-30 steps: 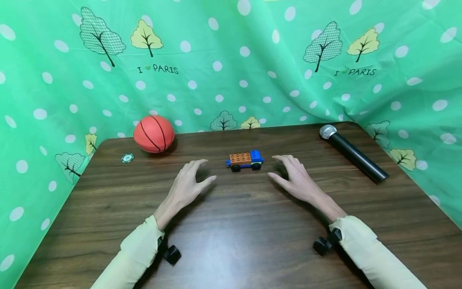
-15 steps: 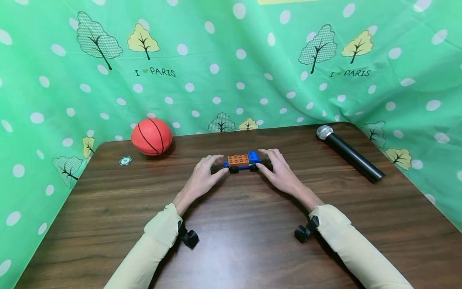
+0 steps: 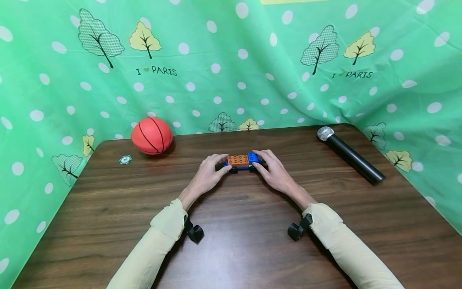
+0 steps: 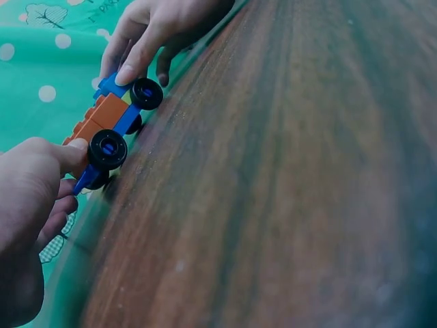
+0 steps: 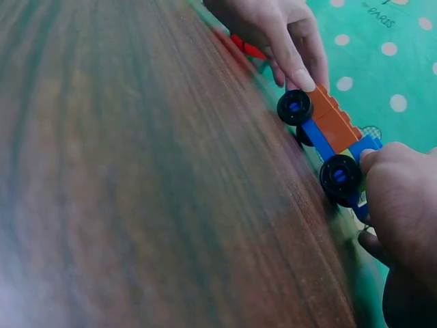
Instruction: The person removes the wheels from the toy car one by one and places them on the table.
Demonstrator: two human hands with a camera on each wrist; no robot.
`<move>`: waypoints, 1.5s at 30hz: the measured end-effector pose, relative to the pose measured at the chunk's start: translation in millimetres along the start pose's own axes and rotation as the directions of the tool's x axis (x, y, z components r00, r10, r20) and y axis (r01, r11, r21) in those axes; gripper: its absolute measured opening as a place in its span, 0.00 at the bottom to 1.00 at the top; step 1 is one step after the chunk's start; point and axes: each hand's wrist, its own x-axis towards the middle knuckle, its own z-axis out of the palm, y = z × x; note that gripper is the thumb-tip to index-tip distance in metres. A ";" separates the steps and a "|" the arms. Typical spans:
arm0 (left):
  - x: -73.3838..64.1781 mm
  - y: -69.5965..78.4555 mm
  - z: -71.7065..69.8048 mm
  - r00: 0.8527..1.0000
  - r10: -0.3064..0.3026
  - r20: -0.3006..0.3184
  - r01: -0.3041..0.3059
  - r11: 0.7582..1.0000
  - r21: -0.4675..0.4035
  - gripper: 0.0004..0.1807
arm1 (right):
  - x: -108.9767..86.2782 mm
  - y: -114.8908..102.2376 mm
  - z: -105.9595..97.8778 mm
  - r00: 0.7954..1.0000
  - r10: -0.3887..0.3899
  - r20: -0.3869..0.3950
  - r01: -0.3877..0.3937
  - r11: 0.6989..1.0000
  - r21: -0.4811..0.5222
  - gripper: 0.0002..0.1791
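A toy truck (image 3: pixel 238 161) of building blocks, orange behind and blue at the cab, is on the table, its black wheels downward. My left hand (image 3: pixel 206 176) pinches its rear end, and the thumb lies against the orange block (image 4: pixel 110 113). At the other end my right hand (image 3: pixel 276 175) pinches the blue cab (image 5: pixel 363 146) between thumb and fingers. Parts of both ends are hidden by the fingers. The wrist views show the truck's near wheel (image 4: pixel 108 149) between the two hands; whether the wheels touch the table is hard to tell.
On the brown wooden table (image 3: pixel 231 224) a red ball (image 3: pixel 152 135) with black lines stands at the back left, beside a small round chip (image 3: pixel 125 159). A black microphone (image 3: pixel 351 155) lies at the right. Behind hangs a green dotted cloth (image 3: pixel 223 52).
Both hands have moved inward from either side of the toy truck and now grip its two ends. The truck stays in about the same place.
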 end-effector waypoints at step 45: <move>-15.3 14.4 -22.1 0.979 0.007 0.203 0.116 0.803 -0.585 0.20 | -4.4 -43.2 4.4 0.937 -0.334 -0.103 0.346 0.929 0.132 0.26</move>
